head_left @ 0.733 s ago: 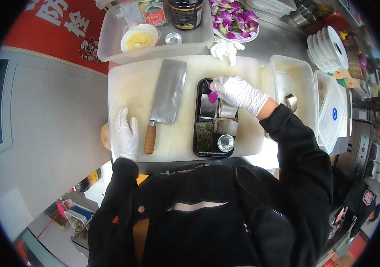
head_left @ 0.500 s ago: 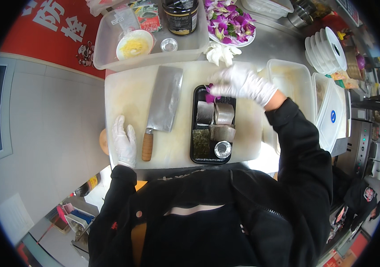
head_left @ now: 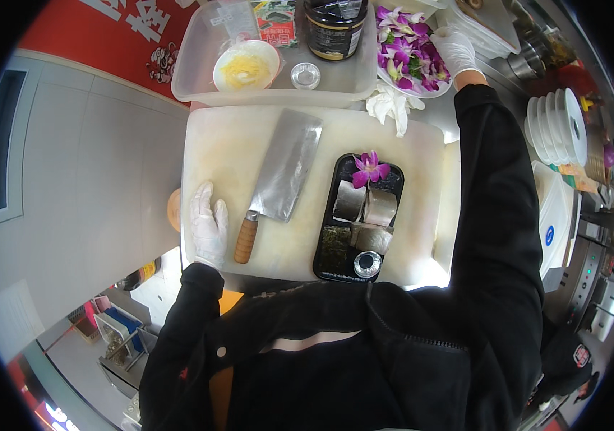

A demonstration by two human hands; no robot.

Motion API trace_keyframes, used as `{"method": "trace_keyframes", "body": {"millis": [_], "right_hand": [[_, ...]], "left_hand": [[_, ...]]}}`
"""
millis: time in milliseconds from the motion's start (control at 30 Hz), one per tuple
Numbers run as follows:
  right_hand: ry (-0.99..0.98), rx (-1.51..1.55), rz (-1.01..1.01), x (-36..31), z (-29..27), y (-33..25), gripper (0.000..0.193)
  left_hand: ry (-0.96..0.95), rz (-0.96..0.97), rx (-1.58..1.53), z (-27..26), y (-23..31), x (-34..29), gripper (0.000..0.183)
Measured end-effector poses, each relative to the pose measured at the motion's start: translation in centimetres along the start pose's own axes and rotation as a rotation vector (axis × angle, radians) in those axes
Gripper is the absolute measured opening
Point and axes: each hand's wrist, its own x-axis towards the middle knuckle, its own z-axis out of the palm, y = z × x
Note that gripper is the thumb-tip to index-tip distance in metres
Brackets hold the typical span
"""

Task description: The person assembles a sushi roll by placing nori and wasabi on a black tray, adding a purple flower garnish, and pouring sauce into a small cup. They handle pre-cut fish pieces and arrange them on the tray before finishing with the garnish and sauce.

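The right hand [head_left: 455, 50] is by the purple flowers [head_left: 409, 52], upper right; I can't tell its grip. The left hand [head_left: 210, 228], middle left, has its thumb spread. A black tray [head_left: 392, 176] sits near the middle.

My left grip [head_left: 208, 230], at nine o'clock, wears a wrinkled glove [head_left: 210, 248], perhaps rubber; at eleven, the cleaver [head_left: 289, 169] shows smooth metal and matt wood; at three, the tray [head_left: 393, 179] is glossy plastic.
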Motion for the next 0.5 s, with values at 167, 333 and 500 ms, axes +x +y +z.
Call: {"method": "trace_keyframes", "body": {"millis": [167,333,500], "right_hand": [[0.059,0.553,0.015,1.0,-1.3,1.9,0.024],[-0.063,1.249,-0.026,-0.5,-4.8,3.4,0.023],[-0.157,1.343,0.047,-8.0,-7.7,-2.0,0.029]], "left_hand": [[0.034,0.039,-0.02,0.4,-0.6,0.0,0.039],[0.023,0.015,-0.042,0.5,-0.7,-0.1,0.039],[0.015,-0.063,-0.125,-0.8,0.7,0.3,0.036]]}}
